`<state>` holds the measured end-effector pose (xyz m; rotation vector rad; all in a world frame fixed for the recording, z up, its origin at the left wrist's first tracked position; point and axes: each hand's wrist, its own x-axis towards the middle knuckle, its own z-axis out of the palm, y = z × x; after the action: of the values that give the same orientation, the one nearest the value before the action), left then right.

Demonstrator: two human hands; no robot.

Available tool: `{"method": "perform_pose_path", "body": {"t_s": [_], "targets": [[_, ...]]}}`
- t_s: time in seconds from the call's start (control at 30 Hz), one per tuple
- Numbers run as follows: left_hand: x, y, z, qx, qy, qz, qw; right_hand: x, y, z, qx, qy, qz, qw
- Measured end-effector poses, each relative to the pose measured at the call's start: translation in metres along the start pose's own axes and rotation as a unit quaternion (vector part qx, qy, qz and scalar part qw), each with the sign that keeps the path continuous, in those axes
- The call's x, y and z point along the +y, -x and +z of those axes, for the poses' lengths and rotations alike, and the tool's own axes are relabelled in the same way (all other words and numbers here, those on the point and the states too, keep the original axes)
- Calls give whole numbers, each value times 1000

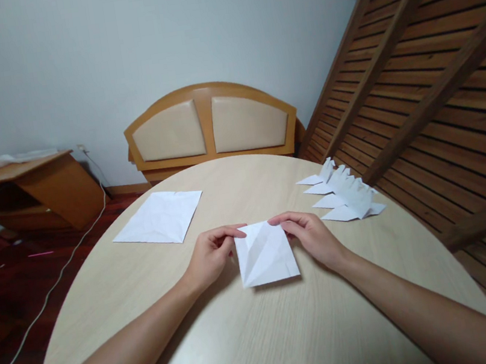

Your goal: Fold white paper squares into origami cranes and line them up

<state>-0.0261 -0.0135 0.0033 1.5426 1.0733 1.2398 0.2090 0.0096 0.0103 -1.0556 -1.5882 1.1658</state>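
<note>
Between my two hands is a small white folded paper point(268, 257), roughly square, with crease lines fanning up from its lower left corner. My left hand point(213, 250) pinches its upper left corner between thumb and fingers. At the upper right corner, my right hand point(309, 234) grips the sheet the same way. The near edge of the paper seems raised a little, with a shadow on the table below it. A larger stack or sheet of white paper point(159, 217) lies flat to the left. Several folded white paper figures point(348, 194) stand in a row at the right.
The round pale wooden table point(267, 342) fills the foreground. Beyond it stands a wooden headboard point(202, 94) with two cream panels against the wall. A slatted wooden frame point(428, 75) leans at the right. On the left are a low wooden cabinet point(56, 188) and a white cable point(62, 273).
</note>
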Motion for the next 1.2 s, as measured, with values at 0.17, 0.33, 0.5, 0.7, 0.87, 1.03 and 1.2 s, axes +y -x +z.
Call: {"method": "perform_pose_path", "body": {"t_s": [0.17,0.33,0.5,0.7,0.87,1.03,1.2], "targets": [[-1,2,3,-34,-37,-19,999,1,4,6,-20,3,16,1000],[-3,5,9,-57,-80,-18,995,2,7,13,-47,-5,17,999],[1,8,11,-104,-77,-30,991,-3,7,16,-90,69,0,994],[0,6,11,-110,-61,-58,990,-9,7,11,-108,84,12,990],[1,4,10,-123,-35,-76,989,-9,6,5,-115,87,13,989],[0,2,7,-98,-42,-79,991,-2,2,-1,-95,50,43,993],[-5,-2,4,-60,-33,-101,992,1,0,-7,-76,45,52,995]]}}
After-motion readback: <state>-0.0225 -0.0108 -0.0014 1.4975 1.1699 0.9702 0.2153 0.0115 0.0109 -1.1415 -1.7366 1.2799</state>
